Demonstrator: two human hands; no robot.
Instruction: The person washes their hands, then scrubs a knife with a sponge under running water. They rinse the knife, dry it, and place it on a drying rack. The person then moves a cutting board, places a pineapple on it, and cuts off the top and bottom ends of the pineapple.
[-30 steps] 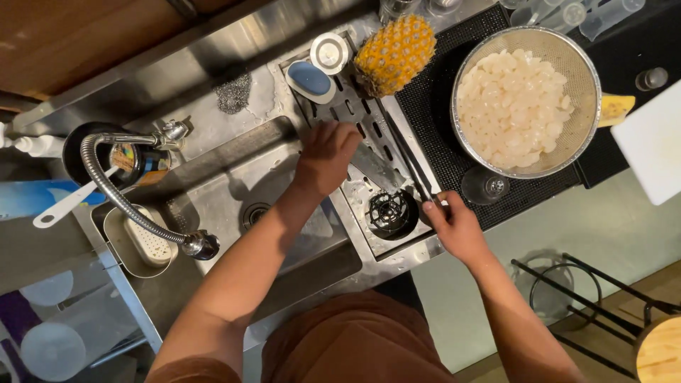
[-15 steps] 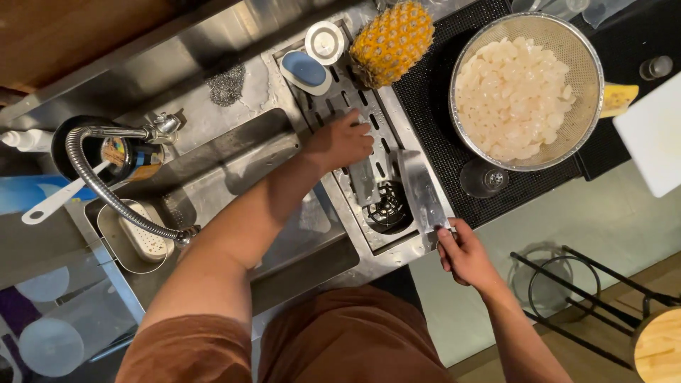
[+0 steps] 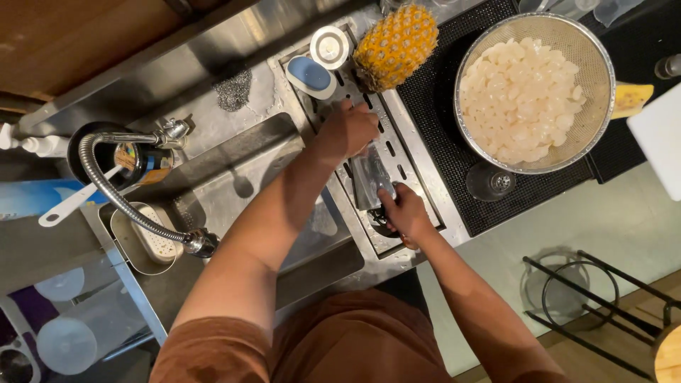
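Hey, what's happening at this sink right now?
A person stands at a steel sink, holding a broad knife over the slotted drain rack. The right hand grips the handle, and the left hand rests on the blade. A pineapple and a strainer of pale chunks sit beside them.

Both arms reach forward — left hand (image 3: 349, 131) curled palm-down farther out, right hand (image 3: 403, 211) clenched nearer.
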